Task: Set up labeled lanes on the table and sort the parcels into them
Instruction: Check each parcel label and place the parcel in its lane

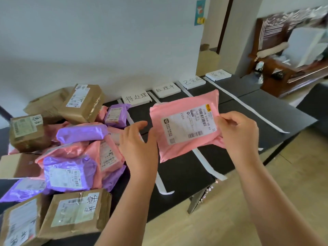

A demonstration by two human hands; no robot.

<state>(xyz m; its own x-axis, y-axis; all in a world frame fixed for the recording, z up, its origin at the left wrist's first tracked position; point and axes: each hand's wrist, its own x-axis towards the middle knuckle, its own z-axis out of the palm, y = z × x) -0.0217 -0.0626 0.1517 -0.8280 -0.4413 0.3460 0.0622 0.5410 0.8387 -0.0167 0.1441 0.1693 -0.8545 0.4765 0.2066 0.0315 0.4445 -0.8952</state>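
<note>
Holding the pink parcel [184, 128] up over the middle of the table [177, 171], the right hand [237, 132] pinches the bag's right edge with curled fingers [225, 119]. The bag hangs above the lanes and lies in none of them. The left hand [140, 142] is spread loose just beside the bag's left edge. It grips nothing, and I cannot tell if its thumb touches the bag. I think the bag is soft and light, because it bends and wrinkles and one hand lifts it by the edge. Its plastic skin looks smooth, so it may slip, and a hold on both side edges would be safer than one pinch. The white paper label [190, 125] should face up so it can be read. Four white cards [166, 89] with writing sit at the far end of the table. Long white strips [200, 157] run toward the person to make the lanes. On the left lies a big pile of parcels [71, 151]: pink bags, purple bags [79, 134] and brown boxes [81, 103]. The pile spills close to the first lane, so it may get in the way there. A brown wooden bench [292, 68] stands off to the right, well apart from the table
</note>
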